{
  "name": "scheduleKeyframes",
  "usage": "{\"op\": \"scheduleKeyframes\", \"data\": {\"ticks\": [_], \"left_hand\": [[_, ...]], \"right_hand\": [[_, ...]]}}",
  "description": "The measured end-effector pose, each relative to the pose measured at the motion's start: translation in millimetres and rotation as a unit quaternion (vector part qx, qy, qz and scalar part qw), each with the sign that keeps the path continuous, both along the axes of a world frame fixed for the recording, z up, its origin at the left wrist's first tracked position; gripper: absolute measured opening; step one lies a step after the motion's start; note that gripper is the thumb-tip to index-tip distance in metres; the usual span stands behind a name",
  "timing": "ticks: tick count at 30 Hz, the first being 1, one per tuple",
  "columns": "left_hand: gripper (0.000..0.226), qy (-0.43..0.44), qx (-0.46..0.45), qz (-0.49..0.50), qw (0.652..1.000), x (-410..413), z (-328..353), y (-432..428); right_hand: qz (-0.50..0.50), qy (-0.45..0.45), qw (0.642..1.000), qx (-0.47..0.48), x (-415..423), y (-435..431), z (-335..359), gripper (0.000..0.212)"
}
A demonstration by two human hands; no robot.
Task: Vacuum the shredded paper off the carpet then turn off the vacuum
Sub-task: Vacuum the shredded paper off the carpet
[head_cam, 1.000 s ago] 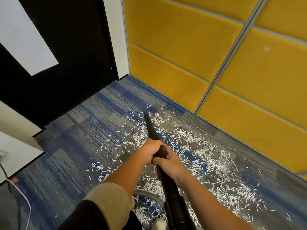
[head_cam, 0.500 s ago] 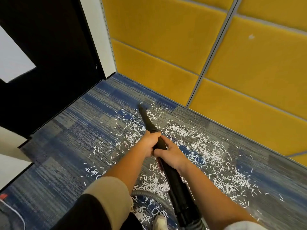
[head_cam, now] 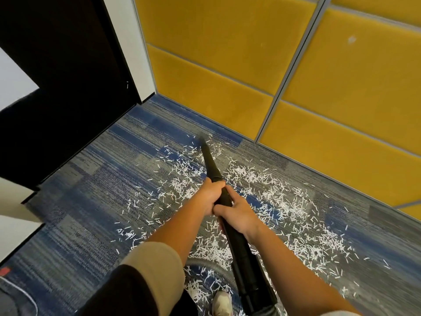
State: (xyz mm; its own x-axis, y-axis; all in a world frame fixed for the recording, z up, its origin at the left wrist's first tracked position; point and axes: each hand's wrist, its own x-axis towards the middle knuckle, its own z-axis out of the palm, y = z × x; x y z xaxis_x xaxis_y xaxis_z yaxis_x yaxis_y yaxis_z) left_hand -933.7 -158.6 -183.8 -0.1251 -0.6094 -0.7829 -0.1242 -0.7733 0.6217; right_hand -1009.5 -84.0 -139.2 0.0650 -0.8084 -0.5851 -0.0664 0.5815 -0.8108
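The left fingers (head_cam: 217, 185) are curled over the top of the wand (head_cam: 213, 165), just behind its tapered nozzle. The right thumb (head_cam: 222, 209) and fingers wrap the wand directly below, so the left hand (head_cam: 209, 196) and right hand (head_cam: 240, 216) grip it one behind the other, nearly touching. Both wrists are straight, and both forearms run forward and down, converging on the wand; the left arm carries a sleeve (head_cam: 155, 267) that covers the upper arm only. The wand slopes away from the body toward the wall (head_cam: 227, 65). Its tip lies at the far edge of the paper (head_cam: 275, 197), near the foot of the wall; whether the tip touches the carpet (head_cam: 91, 201) cannot be told. The paper lies scattered over the carpet in a broad band on both sides of the wand, from the tip back to the shoe (head_cam: 222, 303) and well out to the right. A grey hose (head_cam: 205, 263) curves across the carpet beneath the arms. Step in hand, as judged: the vacuuming pass, at an early stage, since most of the paper is not yet collected. The next move calls for drawing the tip back through the scatter with the opening kept low, then working sideways in overlapping strokes. The switch is not in view; shut-off comes last.
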Motion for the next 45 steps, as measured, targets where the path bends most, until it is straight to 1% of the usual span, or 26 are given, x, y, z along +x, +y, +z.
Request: {"op": "scheduleKeyframes", "data": {"ticks": [8,11,15,20,25,29,31,32,37,41,45], "left_hand": [[0.049,-0.017,0.016,0.039,0.999,16,-4,6],[0.051,-0.014,0.013,0.036,0.999,14,-3,8],[0.053,0.005,0.009,0.031,0.999,-2,-2,9],[0.051,0.021,0.006,0.043,0.999,-14,-3,6],[0.054,0.006,0.009,0.051,0.999,-6,-8,-2],[0.055,-0.001,0.012,0.034,0.999,-7,-12,-1],[0.049,0.006,0.018,0.027,0.999,-12,-12,1],[0.047,0.007,0.019,0.022,1.000,-15,-11,2],[0.053,0.003,0.018,0.021,1.000,-26,-9,6],[0.057,0.000,0.020,0.028,0.999,-26,-10,9],[0.054,-0.006,0.019,0.036,0.999,-25,-12,8]], "right_hand": [[0.065,0.005,0.998,0.001,3,1,-2,0.046],[0.052,0.009,0.999,-0.005,3,4,-5,0.044],[0.016,0.009,1.000,-0.005,-6,6,-8,0.053],[0.030,0.010,0.999,-0.016,-19,0,-8,0.052],[0.057,0.012,0.998,-0.007,-17,-8,-15,0.048],[0.041,0.026,0.999,-0.023,-15,-3,-22,0.047],[0.029,0.023,0.999,-0.032,-17,0,-24,0.046],[0.024,0.019,0.999,-0.032,-19,1,-24,0.047],[0.014,0.005,1.000,-0.011,-31,3,-21,0.057],[0.035,0.010,0.999,-0.017,-34,5,-20,0.055],[0.031,0.021,0.999,-0.029,-29,5,-22,0.053]]}}
